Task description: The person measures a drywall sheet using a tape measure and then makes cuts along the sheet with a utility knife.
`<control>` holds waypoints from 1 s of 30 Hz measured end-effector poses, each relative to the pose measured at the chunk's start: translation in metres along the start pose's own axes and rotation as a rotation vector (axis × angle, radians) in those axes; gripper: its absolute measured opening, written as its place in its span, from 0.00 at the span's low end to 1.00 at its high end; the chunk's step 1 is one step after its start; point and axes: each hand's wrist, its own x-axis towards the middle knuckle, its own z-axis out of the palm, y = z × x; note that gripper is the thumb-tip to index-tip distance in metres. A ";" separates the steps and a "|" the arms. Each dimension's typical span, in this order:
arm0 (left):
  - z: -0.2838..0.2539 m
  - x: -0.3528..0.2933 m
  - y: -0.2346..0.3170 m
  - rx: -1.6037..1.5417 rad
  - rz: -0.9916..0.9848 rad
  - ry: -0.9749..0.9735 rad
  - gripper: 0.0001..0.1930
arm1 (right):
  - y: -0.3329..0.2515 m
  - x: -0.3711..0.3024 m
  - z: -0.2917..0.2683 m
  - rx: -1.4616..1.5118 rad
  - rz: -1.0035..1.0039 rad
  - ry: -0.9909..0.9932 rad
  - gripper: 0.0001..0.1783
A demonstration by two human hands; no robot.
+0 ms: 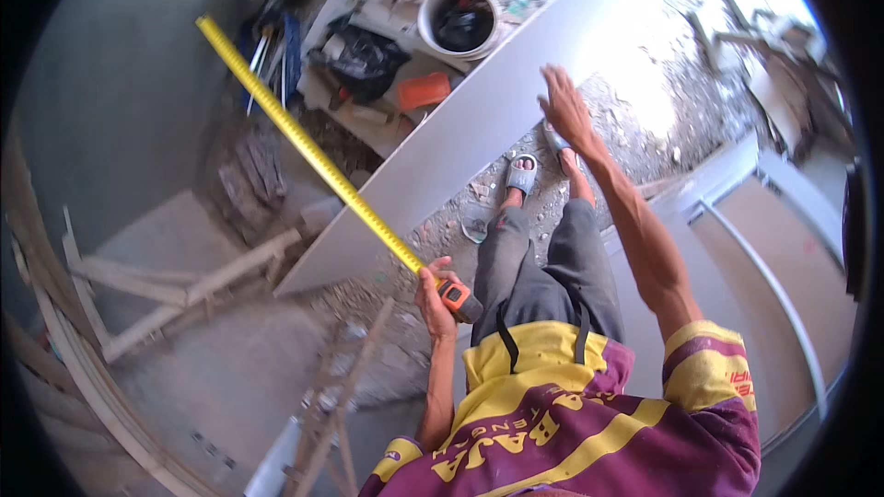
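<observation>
My left hand is closed around an orange and black tape measure in front of my waist. Its yellow blade is pulled far out and reaches up to the left, crossing above a long pale board. That board runs on a slant from the lower left to the upper right, beyond my feet. My right hand is stretched out over the board's near edge, fingers extended, holding nothing. Whether it touches the board I cannot tell.
Beyond the board stand a white bucket with dark contents, a black plastic bag and an orange box-like object. Rubble covers the ground. A wooden frame lies at left; framed panels are at right.
</observation>
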 end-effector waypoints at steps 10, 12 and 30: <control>0.016 0.049 -0.073 -0.378 -0.016 0.557 0.38 | 0.066 0.144 0.096 -0.231 -0.262 -0.447 0.38; 0.012 0.074 -0.084 -0.407 0.013 0.560 0.37 | 0.061 0.120 0.102 -0.166 -0.257 -0.359 0.39; -0.062 0.271 -0.092 0.069 0.207 0.577 0.36 | 0.076 0.050 0.051 -0.093 -0.150 -0.270 0.15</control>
